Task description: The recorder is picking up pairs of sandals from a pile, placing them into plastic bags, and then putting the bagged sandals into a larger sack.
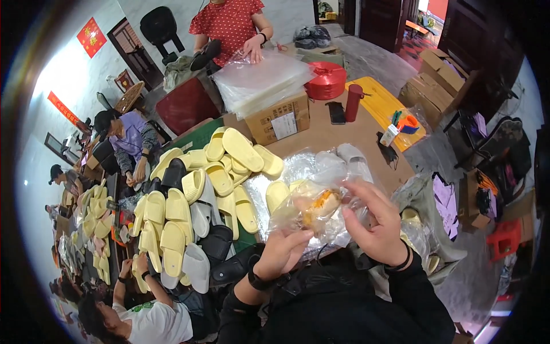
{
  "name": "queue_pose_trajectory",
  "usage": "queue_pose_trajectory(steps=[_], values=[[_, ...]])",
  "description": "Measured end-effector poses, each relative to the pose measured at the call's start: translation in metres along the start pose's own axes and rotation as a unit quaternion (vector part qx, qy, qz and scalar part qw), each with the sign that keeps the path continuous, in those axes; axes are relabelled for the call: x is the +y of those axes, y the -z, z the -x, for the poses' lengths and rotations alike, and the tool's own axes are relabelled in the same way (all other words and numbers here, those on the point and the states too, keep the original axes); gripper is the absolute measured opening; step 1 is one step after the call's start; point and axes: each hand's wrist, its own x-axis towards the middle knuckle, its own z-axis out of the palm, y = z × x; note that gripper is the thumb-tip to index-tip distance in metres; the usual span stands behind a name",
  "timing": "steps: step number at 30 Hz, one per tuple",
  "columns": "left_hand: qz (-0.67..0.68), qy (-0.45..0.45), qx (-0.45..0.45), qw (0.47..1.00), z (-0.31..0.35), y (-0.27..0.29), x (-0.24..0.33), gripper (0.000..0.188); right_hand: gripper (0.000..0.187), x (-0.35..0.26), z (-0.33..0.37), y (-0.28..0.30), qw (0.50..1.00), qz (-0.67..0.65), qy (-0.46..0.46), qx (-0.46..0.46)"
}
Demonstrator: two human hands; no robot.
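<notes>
Between my hands is a crumpled clear plastic bag (295, 217) with a tan and orange piece (326, 202) inside, perhaps food; its kind is not plain. My left hand (281, 255) pinches the bag's lower left edge between thumb and fingers. On the other side my right hand (375, 221) grips it, thumb and forefinger at the upper right edge. Pale yellow slides (279, 195) and light grey slides (352, 157) lie on a sheet of clear plastic wrap (258, 186) just beyond the bag.
Yellow, grey and black slides (175, 241) are heaped to my left. A carton (281, 120) bears a stack of clear bags (260, 80). Red twine (326, 80), a red flask (353, 103) and a phone (336, 113) stand or lie beyond. Several people work nearby.
</notes>
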Motion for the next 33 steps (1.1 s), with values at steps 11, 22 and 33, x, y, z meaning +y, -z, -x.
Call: queue_pose_trajectory(steps=[11,22,33], values=[[0.014,0.045,-0.066,0.997,0.005,-0.010,-0.003,0.053,0.044,-0.016,0.003,0.017,0.987,0.125,0.097,-0.042],[0.061,0.057,-0.122,0.989,0.006,-0.015,-0.011,0.073,0.043,-0.013,-0.001,0.034,0.989,0.087,0.092,-0.080],[0.053,-0.006,-0.320,0.946,0.010,-0.075,-0.019,0.052,0.036,-0.040,-0.004,0.068,0.939,-0.118,0.312,-0.089]])
